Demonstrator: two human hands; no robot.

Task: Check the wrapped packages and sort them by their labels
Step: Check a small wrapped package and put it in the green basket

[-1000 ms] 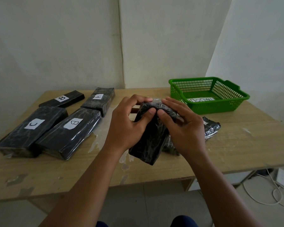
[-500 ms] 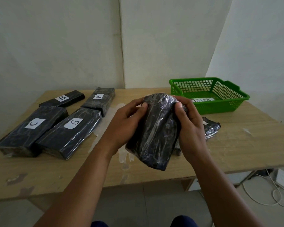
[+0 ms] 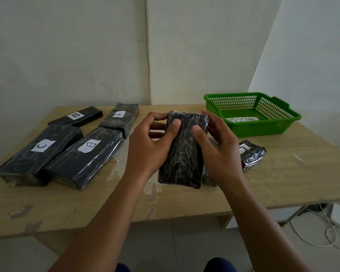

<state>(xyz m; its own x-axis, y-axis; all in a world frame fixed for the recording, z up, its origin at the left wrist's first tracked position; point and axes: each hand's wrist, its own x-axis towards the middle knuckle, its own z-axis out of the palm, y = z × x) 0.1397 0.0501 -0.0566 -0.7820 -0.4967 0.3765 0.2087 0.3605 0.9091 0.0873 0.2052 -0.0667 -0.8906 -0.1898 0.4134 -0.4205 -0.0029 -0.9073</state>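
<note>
Package (image 3: 183,152) inspection: we are holding it up over the near middle of the table (image 3: 283,183), no label showing on the facing side.
We are gripping it with left hand (image 3: 151,146) and right hand (image 3: 218,152), fingers curled round its edges, thumbs pressing glossy black wrap; turning it slowly should expose the label without slipping.

Dim, soft daylight; glare streaks on plastic wrap; wide-angle bending at edges; focus sharp.
</note>
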